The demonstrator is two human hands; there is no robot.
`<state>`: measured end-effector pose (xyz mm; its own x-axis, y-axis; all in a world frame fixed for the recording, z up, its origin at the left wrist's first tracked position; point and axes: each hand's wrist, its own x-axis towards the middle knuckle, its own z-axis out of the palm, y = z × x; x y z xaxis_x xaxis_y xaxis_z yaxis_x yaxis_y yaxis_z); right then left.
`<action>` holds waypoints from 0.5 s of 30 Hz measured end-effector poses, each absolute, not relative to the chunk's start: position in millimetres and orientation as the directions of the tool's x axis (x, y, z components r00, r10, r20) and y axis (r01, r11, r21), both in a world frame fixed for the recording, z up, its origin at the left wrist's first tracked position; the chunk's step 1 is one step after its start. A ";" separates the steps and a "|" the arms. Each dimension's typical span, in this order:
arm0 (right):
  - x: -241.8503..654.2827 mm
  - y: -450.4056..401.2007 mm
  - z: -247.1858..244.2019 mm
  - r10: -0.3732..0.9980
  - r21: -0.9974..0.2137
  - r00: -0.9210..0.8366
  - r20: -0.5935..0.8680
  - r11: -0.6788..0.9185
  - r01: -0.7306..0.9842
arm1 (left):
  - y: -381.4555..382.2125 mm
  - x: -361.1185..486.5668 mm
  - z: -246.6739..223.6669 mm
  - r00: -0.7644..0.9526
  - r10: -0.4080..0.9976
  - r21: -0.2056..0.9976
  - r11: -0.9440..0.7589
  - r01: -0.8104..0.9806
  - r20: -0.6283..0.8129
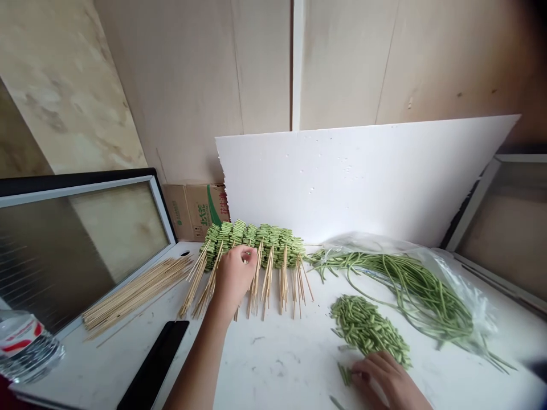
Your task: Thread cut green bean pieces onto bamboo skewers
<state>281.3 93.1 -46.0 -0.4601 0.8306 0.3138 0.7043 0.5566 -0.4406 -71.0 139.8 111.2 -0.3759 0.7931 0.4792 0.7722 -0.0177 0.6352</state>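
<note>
My left hand reaches over a stack of skewered green beans, fingers pinched together at its front edge. Whatever is in that pinch is hidden by the hand. Bare ends of bamboo skewers stick out of the stack toward me in bunches, on both sides of the hand. At the lower right, my right hand is low over the table with curled fingers, its fingertips at a few cut green bean pieces. Just beyond it lies a heap of cut green beans.
Loose bamboo skewers lie at the left, near a black phone-like slab and a water bottle. Long uncut beans spill from a clear plastic bag at the right. A white board and a cardboard box stand behind.
</note>
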 end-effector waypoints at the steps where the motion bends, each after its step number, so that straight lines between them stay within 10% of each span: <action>1: 281.8 93.4 -47.1 0.828 -0.432 -0.460 0.320 0.559 0.708 | 132.5 -72.5 110.5 -0.387 0.782 0.635 -0.015 0.772 0.489; 15: 287.4 93.3 -47.3 0.820 -0.355 -0.504 0.270 0.571 0.740 | 53.8 -67.4 90.0 -0.335 0.816 0.685 -0.099 0.722 0.471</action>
